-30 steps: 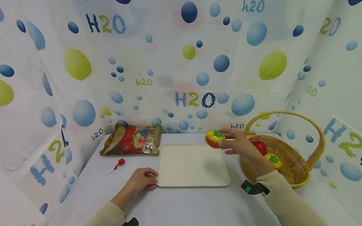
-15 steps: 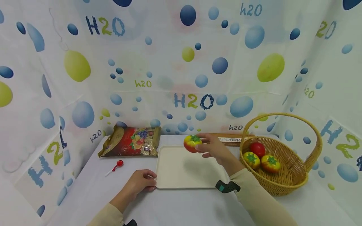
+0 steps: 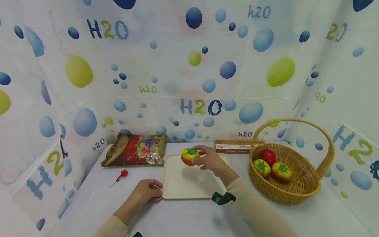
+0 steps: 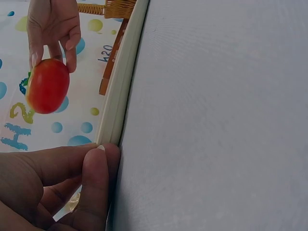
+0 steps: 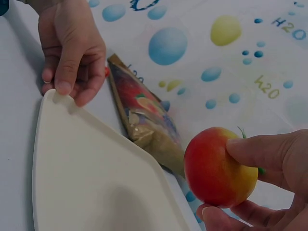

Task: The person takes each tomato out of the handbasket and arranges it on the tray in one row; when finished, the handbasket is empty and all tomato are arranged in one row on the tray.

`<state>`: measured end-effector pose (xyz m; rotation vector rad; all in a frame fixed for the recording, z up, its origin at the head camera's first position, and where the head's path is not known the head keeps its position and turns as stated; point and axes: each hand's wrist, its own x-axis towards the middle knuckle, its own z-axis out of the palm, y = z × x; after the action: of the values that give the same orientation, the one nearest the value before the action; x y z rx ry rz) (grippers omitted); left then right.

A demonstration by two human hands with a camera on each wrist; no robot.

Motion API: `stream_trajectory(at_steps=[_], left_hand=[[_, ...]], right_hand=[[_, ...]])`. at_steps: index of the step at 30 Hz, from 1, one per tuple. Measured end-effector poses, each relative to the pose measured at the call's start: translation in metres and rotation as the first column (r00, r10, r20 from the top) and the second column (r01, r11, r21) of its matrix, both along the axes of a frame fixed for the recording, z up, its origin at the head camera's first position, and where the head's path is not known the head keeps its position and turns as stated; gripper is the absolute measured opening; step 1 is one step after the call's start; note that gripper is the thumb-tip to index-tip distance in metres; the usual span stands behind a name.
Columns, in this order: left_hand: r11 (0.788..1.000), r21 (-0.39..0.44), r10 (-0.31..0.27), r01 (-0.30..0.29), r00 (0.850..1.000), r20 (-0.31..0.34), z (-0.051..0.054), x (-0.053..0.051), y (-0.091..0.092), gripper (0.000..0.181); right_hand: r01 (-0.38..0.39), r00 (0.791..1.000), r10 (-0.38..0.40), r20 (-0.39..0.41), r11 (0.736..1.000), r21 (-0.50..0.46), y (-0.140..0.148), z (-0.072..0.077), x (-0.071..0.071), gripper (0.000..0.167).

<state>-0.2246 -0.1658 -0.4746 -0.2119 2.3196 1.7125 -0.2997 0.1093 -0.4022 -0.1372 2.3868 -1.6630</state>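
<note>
A red-and-yellow toy tomato with a green leafy top is in my right hand, pinched between thumb and fingers above the cream tray. The right wrist view shows the thumb on one side of the tomato and fingers below it. My left hand grips the tray's near left corner, thumb on the rim, as the left wrist view shows by the tray edge. In the wicker basket on the right lie a red fruit and two more toy tomatoes, one beside the other.
A red-and-gold snack bag lies behind the tray to the left. Before it lies a red lollipop. A long pasta box rests at the back, partly behind the basket's tall handle. A patterned curtain backs the white table.
My right hand has carried the tomato leftward from beside the basket to over the tray. The pasta box and the basket's fruit have come into fuller view. The left hand stays at the tray corner.
</note>
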Motion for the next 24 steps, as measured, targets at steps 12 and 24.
stream_trajectory(at_steps=[12, 24], left_hand=[[1.0, 0.016, -0.001, 0.001, 1.0, -0.007, -0.002, 0.0, 0.0, 0.022], [1.0, -0.001, 0.015, -0.015, 1.0, 0.014, -0.001, -0.002, 0.001, 0.021]], right_hand=[[-0.058, 0.998, 0.058, 0.005, 0.998, -0.012, -0.032, -0.02, -0.004, 0.053], [-0.073, 0.997, 0.072, 0.022, 0.996, 0.043, -0.059, -0.039, -0.001, 0.048]])
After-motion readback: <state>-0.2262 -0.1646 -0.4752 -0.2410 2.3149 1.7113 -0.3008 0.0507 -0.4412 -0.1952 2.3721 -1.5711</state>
